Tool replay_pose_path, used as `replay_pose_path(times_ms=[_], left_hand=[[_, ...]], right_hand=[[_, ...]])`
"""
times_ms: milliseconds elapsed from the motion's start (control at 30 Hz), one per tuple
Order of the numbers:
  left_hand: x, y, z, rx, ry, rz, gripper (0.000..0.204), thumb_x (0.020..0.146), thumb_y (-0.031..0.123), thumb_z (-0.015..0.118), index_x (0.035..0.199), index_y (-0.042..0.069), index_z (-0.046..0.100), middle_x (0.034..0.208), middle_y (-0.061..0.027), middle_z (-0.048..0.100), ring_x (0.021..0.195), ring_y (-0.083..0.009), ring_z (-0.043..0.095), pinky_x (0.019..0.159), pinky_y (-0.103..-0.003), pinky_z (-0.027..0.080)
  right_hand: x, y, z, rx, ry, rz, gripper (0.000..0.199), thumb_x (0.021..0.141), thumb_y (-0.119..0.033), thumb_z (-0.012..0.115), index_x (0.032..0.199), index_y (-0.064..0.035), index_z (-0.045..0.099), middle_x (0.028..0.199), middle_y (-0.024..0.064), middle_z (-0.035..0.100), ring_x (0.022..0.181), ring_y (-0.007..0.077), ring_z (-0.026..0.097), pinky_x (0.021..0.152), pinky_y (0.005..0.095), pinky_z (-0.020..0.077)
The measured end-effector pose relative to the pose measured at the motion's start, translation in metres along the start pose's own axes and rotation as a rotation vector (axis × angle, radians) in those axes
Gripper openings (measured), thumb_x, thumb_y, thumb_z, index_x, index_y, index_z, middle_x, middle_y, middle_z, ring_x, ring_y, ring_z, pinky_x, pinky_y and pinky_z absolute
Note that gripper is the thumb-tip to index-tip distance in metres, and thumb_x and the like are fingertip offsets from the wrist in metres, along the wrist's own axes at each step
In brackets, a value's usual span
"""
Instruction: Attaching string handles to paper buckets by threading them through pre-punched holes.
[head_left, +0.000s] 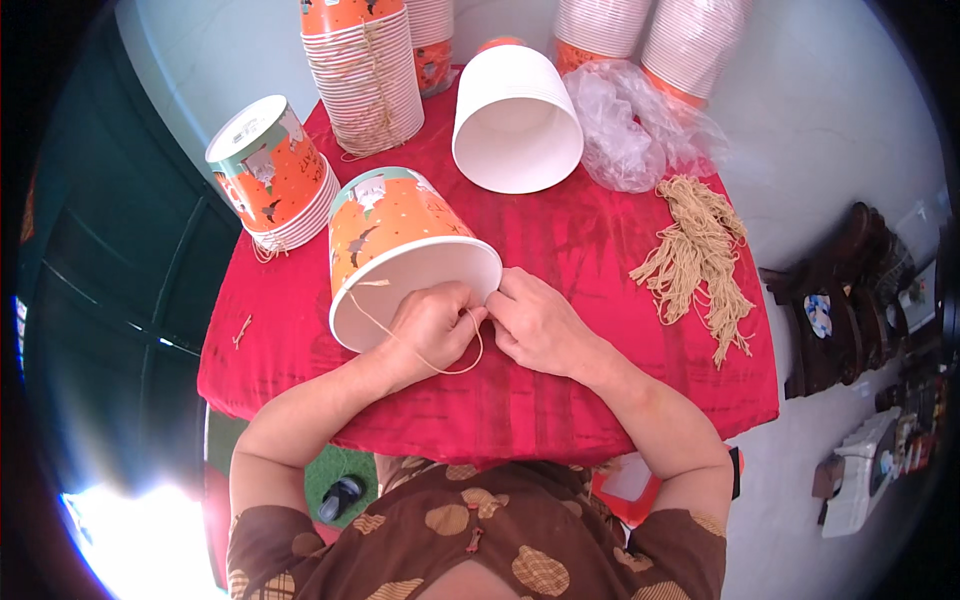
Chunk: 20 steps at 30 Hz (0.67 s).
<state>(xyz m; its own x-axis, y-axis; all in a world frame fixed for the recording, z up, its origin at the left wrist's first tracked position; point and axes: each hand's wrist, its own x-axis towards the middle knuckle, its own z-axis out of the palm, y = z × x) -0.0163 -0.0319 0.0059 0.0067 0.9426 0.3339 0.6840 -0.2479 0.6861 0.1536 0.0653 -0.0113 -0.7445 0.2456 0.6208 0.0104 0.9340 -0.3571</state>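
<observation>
Head camera looks down on a table covered with a red cloth [520,400], where a person sits and works with both hands. An orange paper bucket [400,250] lies on its side in front of them, with the open mouth turned toward the person, so that the rim is easy to reach. The left hand [432,325] presses against the lower rim and pinches a thin tan string [455,368] between closed fingers; the string makes a loose loop below the hand and goes up along the rim to the left. The right hand [540,322] is just beside it, fingers curled together at the rim edge, and seems to grip the same string, though I cannot tell this for sure.

A bundle of cut strings [700,255] waits on the cloth to the right, near enough to take one. Behind the bucket, a second one lies showing its white inside [515,125], beside crumpled clear plastic [630,125]. Stacks of buckets [365,75] stand at the far edge, one tied with string.
</observation>
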Motion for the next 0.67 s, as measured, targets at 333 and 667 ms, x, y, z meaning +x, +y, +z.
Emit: replay_pose_path(times_ms=[333, 667], left_hand=[[0.0, -0.006, 0.006, -0.106, -0.004, -0.082, 0.009, 0.088, 0.004, 0.065, 0.084, -0.004, 0.063, 0.075, -0.0111, 0.065, 0.068, -0.0175, 0.062, 0.061, -0.033, 0.049], [0.0, -0.011, 0.004, -0.131, -0.032, -0.07, 0.01, 0.081, 0.0, 0.057, 0.087, -0.004, 0.065, 0.078, -0.0183, 0.067, 0.073, -0.0297, 0.067, 0.066, -0.038, 0.053]], right_hand=[[-0.008, 0.009, 0.001, 0.051, -0.072, 0.115, 0.015, 0.077, 0.0, 0.062, 0.092, 0.0012, 0.061, 0.099, 0.0164, 0.056, 0.091, 0.035, 0.054, 0.08, 0.0451, 0.0449], [-0.009, 0.006, 0.003, 0.086, -0.097, 0.213, 0.012, 0.082, -0.011, 0.069, 0.088, -0.0019, 0.065, 0.1, 0.0151, 0.058, 0.093, 0.0323, 0.054, 0.082, 0.0449, 0.0441]])
